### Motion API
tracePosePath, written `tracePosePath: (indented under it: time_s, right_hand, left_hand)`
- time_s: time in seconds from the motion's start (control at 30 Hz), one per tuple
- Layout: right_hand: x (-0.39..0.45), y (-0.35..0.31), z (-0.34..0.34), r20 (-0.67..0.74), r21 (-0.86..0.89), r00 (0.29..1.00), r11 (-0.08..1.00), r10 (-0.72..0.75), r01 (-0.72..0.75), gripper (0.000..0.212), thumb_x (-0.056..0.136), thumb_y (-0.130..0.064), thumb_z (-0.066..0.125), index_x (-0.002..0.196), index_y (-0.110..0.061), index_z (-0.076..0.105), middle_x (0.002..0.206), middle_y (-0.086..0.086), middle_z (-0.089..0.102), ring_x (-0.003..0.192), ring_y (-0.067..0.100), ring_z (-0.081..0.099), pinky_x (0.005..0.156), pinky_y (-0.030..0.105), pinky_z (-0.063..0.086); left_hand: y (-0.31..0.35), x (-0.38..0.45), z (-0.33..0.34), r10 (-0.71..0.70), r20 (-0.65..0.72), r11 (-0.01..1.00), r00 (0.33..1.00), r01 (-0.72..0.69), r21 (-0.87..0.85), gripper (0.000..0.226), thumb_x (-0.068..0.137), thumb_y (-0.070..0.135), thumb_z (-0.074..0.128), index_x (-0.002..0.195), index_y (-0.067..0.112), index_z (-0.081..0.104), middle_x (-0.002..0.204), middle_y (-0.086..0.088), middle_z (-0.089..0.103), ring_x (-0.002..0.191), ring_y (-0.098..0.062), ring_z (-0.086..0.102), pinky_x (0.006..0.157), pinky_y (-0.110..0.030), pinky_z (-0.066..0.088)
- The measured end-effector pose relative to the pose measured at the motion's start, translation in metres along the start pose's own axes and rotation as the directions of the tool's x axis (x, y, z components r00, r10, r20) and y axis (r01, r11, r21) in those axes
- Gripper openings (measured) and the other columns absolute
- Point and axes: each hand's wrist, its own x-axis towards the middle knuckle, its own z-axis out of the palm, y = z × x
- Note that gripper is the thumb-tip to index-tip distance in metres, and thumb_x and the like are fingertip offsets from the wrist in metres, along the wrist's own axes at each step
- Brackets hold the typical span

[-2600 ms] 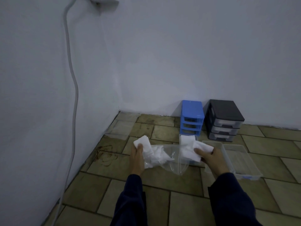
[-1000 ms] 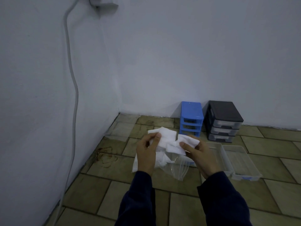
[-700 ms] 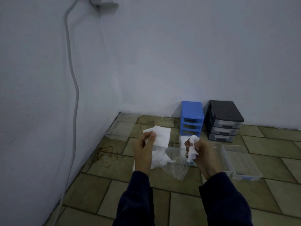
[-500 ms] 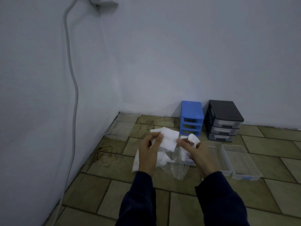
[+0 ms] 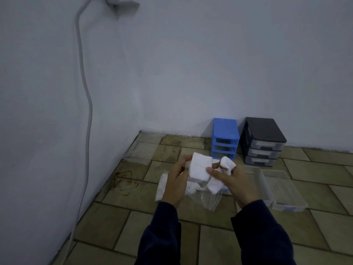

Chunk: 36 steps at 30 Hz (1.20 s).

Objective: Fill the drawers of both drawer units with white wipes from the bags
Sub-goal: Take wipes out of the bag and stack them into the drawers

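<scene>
Pinching folded white wipes [image 5: 199, 169], plain and unlabelled, left hand [image 5: 176, 183] and right hand [image 5: 234, 183] both grip them

The wipes [image 5: 199, 169] in the hands are white. The bag [image 5: 207, 199] under them is clear, see-through plastic. Just behind the wipes stands a bright blue drawer unit [image 5: 225, 138]. Right of the blue unit is a black drawer unit [image 5: 262, 140] with pale, see-through drawers. Two clear drawers [image 5: 282, 190] lie on the floor in front of the black unit. The floor [image 5: 133, 217] has olive-brown tiles with dark lines between them. The walls [image 5: 191, 64] are pale grey-white. The sleeves [image 5: 160, 236] are dark navy.
</scene>
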Motion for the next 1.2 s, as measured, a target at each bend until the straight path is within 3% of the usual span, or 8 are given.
tracePosePath:
  time_s: [0.13, 0.27, 0.43, 0.57, 0.8, 0.87, 1.0, 1.2]
  right_hand:
    - [0.002, 0.002, 0.002, -0.036, -0.115, 0.999, 0.993, -0.025, 0.020, 0.014, 0.077, -0.008, 0.072, 0.081, 0.000, 0.061, 0.087, 0.019, 0.065, 0.077, 0.023, 0.061, 0.058, 0.019, 0.051]
    - [0.001, 0.001, 0.002, -0.028, -0.133, 1.000, 0.991, -0.008, 0.004, 0.012, 0.078, -0.009, 0.071, 0.079, -0.006, 0.060, 0.089, 0.018, 0.065, 0.078, 0.021, 0.062, 0.059, 0.018, 0.052]
    - [0.000, -0.001, 0.004, -0.023, -0.097, 1.000, 0.995, -0.007, 0.004, 0.011, 0.078, -0.008, 0.070, 0.078, -0.007, 0.059, 0.089, 0.020, 0.065, 0.079, 0.023, 0.063, 0.061, 0.022, 0.053]
    - [-0.001, -0.001, 0.001, -0.015, -0.031, 1.000, 0.999, -0.027, 0.026, 0.008, 0.078, -0.006, 0.069, 0.076, -0.007, 0.062, 0.083, 0.014, 0.064, 0.076, 0.019, 0.062, 0.060, 0.016, 0.051]
    - [-0.002, 0.001, -0.011, 0.040, -0.044, 0.999, 0.999, -0.004, 0.006, 0.036, 0.058, -0.029, 0.078, 0.088, -0.011, 0.067, 0.093, 0.007, 0.071, 0.088, 0.022, 0.067, 0.079, 0.041, 0.056]
    - [-0.001, 0.003, -0.011, 0.037, -0.058, 0.999, 0.998, 0.037, -0.034, 0.050, 0.058, -0.034, 0.079, 0.099, -0.009, 0.067, 0.097, 0.008, 0.071, 0.091, 0.025, 0.067, 0.082, 0.044, 0.055]
    - [0.002, 0.004, -0.009, 0.041, -0.029, 0.996, 0.996, 0.084, -0.083, 0.030, 0.075, -0.010, 0.073, 0.104, -0.008, 0.065, 0.101, 0.010, 0.070, 0.088, 0.018, 0.068, 0.074, 0.030, 0.057]
    - [0.000, 0.006, -0.003, 0.038, 0.000, 0.993, 0.993, 0.116, -0.116, 0.032, 0.083, -0.013, 0.065, 0.112, -0.001, 0.055, 0.109, 0.015, 0.064, 0.094, 0.023, 0.064, 0.072, 0.027, 0.056]
  left_hand:
    - [-0.002, 0.000, 0.003, -0.029, 0.011, 0.999, 1.000, 0.028, 0.023, 0.028, 0.095, -0.005, 0.043, 0.115, 0.013, 0.051, 0.110, 0.008, 0.059, 0.090, 0.015, 0.057, 0.072, -0.005, 0.045]
    - [0.000, -0.001, 0.005, -0.115, -0.037, 0.990, 0.993, 0.112, -0.083, 0.025, 0.097, 0.016, 0.044, 0.120, 0.014, 0.053, 0.111, 0.001, 0.060, 0.093, -0.003, 0.058, 0.069, -0.014, 0.051]
    - [0.000, -0.002, 0.007, -0.107, -0.029, 0.994, 0.994, 0.106, -0.034, 0.023, 0.096, 0.015, 0.049, 0.117, 0.016, 0.058, 0.108, -0.005, 0.064, 0.098, -0.018, 0.062, 0.074, -0.024, 0.054]
    - [-0.003, -0.001, 0.004, -0.069, -0.045, 0.997, 0.997, 0.070, 0.020, 0.025, 0.097, 0.010, 0.045, 0.117, 0.021, 0.056, 0.108, 0.003, 0.061, 0.094, -0.005, 0.059, 0.071, -0.018, 0.052]
    - [-0.011, 0.000, -0.004, -0.058, -0.141, 0.998, 0.988, 0.063, 0.026, 0.030, 0.097, 0.005, 0.042, 0.099, 0.035, 0.041, 0.103, 0.007, 0.052, 0.090, -0.014, 0.056, 0.078, -0.041, 0.054]
    - [-0.014, 0.000, -0.005, -0.058, -0.138, 0.997, 0.989, 0.065, 0.051, 0.028, 0.097, 0.006, 0.042, 0.094, 0.033, 0.042, 0.097, 0.011, 0.050, 0.087, -0.011, 0.054, 0.077, -0.038, 0.052]
    - [-0.015, 0.003, -0.002, 0.000, -0.110, 0.990, 0.994, 0.015, 0.139, 0.034, 0.091, -0.006, 0.045, 0.067, 0.017, 0.052, 0.075, 0.002, 0.055, 0.068, 0.000, 0.053, 0.062, -0.012, 0.045]
    - [-0.019, 0.003, 0.002, -0.032, -0.052, 0.995, 0.998, 0.037, 0.097, 0.027, 0.089, 0.002, 0.047, 0.084, 0.019, 0.067, 0.099, 0.001, 0.067, 0.095, -0.015, 0.061, 0.079, -0.022, 0.051]
